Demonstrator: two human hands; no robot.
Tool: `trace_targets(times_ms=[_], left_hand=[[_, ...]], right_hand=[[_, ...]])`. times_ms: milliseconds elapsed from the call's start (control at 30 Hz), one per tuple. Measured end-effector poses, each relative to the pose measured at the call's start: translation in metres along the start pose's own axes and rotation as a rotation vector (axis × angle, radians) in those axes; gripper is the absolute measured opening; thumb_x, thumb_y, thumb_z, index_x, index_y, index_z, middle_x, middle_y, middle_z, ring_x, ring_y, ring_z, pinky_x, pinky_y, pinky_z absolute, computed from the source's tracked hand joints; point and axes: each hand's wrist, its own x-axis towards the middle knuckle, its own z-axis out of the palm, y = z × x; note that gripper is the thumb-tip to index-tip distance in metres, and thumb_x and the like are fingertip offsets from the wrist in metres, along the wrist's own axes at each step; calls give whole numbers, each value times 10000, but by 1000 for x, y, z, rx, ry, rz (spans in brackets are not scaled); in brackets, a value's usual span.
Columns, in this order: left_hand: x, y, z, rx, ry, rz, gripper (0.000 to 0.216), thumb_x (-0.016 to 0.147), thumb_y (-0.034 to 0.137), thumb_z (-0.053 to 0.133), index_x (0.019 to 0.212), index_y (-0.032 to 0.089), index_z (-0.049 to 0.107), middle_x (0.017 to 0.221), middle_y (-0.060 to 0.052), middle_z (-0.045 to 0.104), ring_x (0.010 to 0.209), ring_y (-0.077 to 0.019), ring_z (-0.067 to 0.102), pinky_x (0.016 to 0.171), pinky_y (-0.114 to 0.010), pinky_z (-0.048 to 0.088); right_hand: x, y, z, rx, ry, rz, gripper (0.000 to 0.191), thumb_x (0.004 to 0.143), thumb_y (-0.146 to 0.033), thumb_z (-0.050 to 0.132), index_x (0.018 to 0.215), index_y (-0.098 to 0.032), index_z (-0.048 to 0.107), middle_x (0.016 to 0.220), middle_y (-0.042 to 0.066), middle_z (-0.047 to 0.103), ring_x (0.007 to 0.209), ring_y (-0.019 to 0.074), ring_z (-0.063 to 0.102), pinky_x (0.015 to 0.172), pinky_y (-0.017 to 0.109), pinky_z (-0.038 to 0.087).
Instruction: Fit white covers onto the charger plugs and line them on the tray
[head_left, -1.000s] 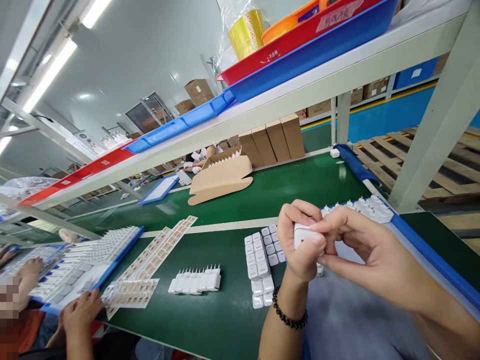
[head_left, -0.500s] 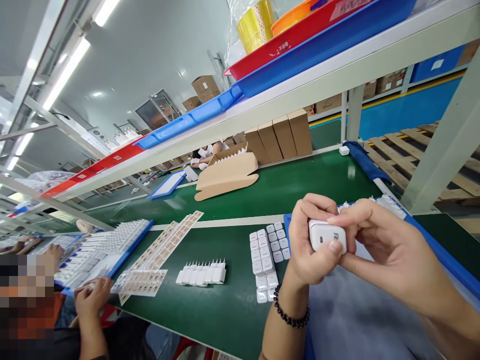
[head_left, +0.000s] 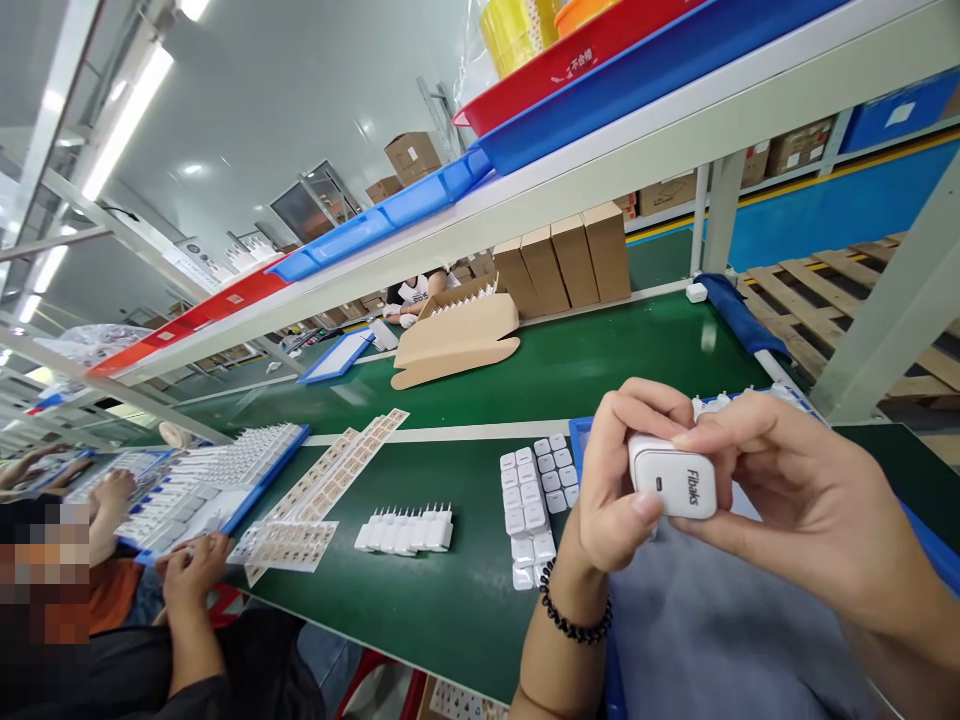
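A white wall charger (head_left: pixel 679 482) with a small port and the printed word "Fibaks" is held up in front of me. My left hand (head_left: pixel 619 500), with a black beaded bracelet at the wrist, grips its left side, the thumb at the lower edge near the port. From the right, the thumb and fingers of my right hand (head_left: pixel 787 480) pinch the same charger. Its back is hidden by my fingers. To the left stand stacked rows of white chargers (head_left: pixel 525 500), and farther left a row of chargers with their prongs up (head_left: pixel 405 530) lies on the green table.
Sticker sheets (head_left: pixel 337 490) lie on the table beside a blue-edged tray of chargers (head_left: pixel 262 475). Co-workers' hands (head_left: pixel 195 570) are at the left. An opened cardboard box (head_left: pixel 457 340) sits farther back. A shelf (head_left: pixel 600 180) with red and blue trays crosses overhead.
My left thumb has slid off the printed face toward the port side, so the whole word now shows. Hands and charger sit slightly farther right in view.
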Motion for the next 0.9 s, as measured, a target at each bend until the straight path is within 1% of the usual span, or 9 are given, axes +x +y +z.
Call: trace_targets(times_ms=[200,267,367,467,567,633,767,833,900], left_hand=[[0,-6,-2,-21,28,-31,334,778,519,638,795,218,495,854,-21,525,675,-145,481,592,-278,440],[0,-5,-3,-49,-10,-22,284,812,466,618,787,213,491,844,-15,512,683,-138,475,616,-274,438],[1,-1,-5,-72,-83,-29,217,872,410,578,835,209,506,889,-12,499,716,-126,470,655,-266,428],[1,0,-9,5,-116,-63,288,826,462,643,937,220,534,1007,-37,505,785,-150,491,674,-284,441],[0,0,-14,127,-87,-85,355,805,511,650,978,222,536,1070,-60,516,842,-184,505,705,-310,465],[2,0,-20,230,-42,-61,361,832,528,626,994,217,541,1099,-62,521,911,-198,516,768,-313,475],[11,1,-51,545,165,-79,327,928,497,563,1083,211,537,1108,-56,551,1003,-182,524,862,-276,451],[15,-2,-75,729,242,-208,277,933,450,576,1056,202,558,1022,-40,595,921,-158,538,813,-252,441],[17,-8,-100,945,278,-410,234,909,411,613,957,183,599,922,-32,637,837,-150,553,739,-244,426]], right_hand=[[1,5,0,1,2,-138,367,811,-35,702,1055,-307,672,785,-44,616,685,111,582,658,217,513],[0,6,0,-1,-1,-148,393,796,-15,697,1062,-303,677,804,-44,631,701,111,593,676,218,517],[0,6,-1,24,28,-117,379,801,-41,716,1081,-293,673,754,-46,604,682,112,583,648,210,516],[2,4,1,116,56,-44,321,808,-108,758,1058,-283,659,686,-57,569,623,109,571,567,197,504],[8,5,0,144,56,-11,294,801,-148,784,1031,-273,650,682,-60,573,594,108,577,519,194,495],[17,13,-5,124,20,-6,313,813,-168,778,1075,-270,642,739,-45,611,640,120,615,550,207,521],[39,65,-24,16,-164,64,558,826,-237,762,1335,-269,537,1073,38,703,992,209,687,840,337,588],[47,104,-30,-299,-181,161,475,833,-158,712,1288,-221,591,1166,73,702,1120,227,651,953,374,543],[51,140,-28,-720,-316,294,422,847,-62,626,1250,-187,633,1258,96,687,1176,237,630,1015,421,497]])
